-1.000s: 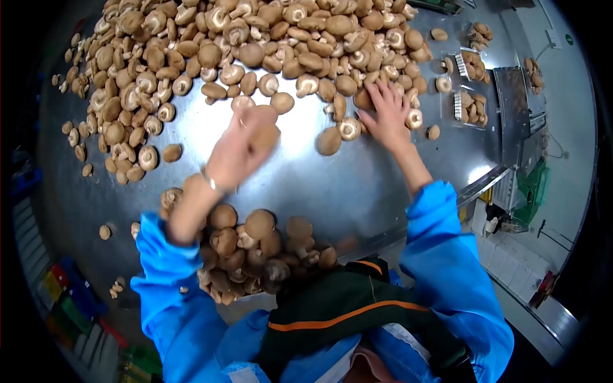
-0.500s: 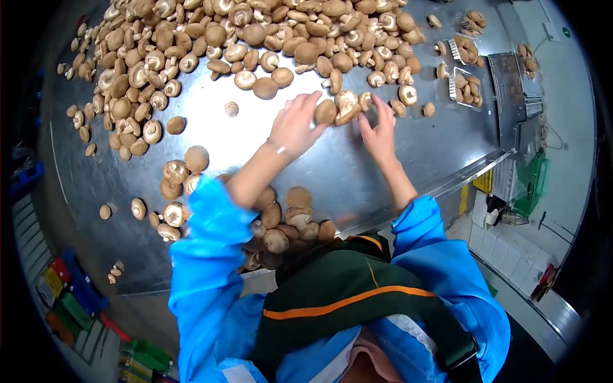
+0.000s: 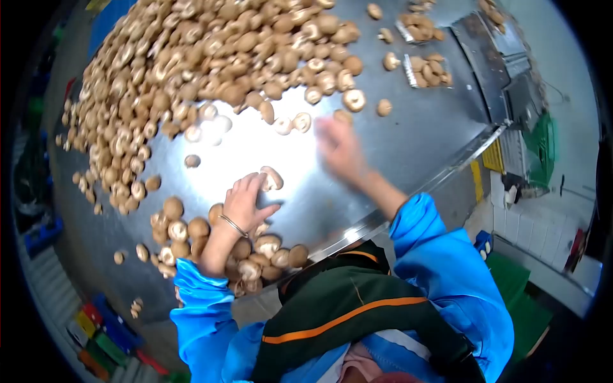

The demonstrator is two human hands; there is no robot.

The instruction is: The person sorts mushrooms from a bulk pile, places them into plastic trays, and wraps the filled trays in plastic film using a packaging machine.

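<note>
The left hand (image 3: 246,203), a thin metal bangle (image 3: 234,225) at its wrist, lies palm-down on the shiny steel sorting table (image 3: 408,143) with its fingers curled loosely around a pale-gilled brown shiitake mushroom (image 3: 273,179), the cap peeping out past the fingertips; the grip looks light, as it would for something soft and easily bruised. Just nearer the person than that hand sits a small heap of brown-capped mushrooms (image 3: 255,252) at the table's near edge, seemingly gathered there apart from the rest. The right hand (image 3: 340,148) is blurred by motion on the far side of the held mushroom, so I cannot tell whether it is spread or closed on anything; it is close to a few stray mushrooms at the fringe of the big loose pile of brown mushrooms (image 3: 211,57) that covers the table's far half. Beyond that pile's right end lie clear plastic trays filled with mushrooms (image 3: 426,69). Both arms wear bright blue sleeves (image 3: 204,313).
</note>
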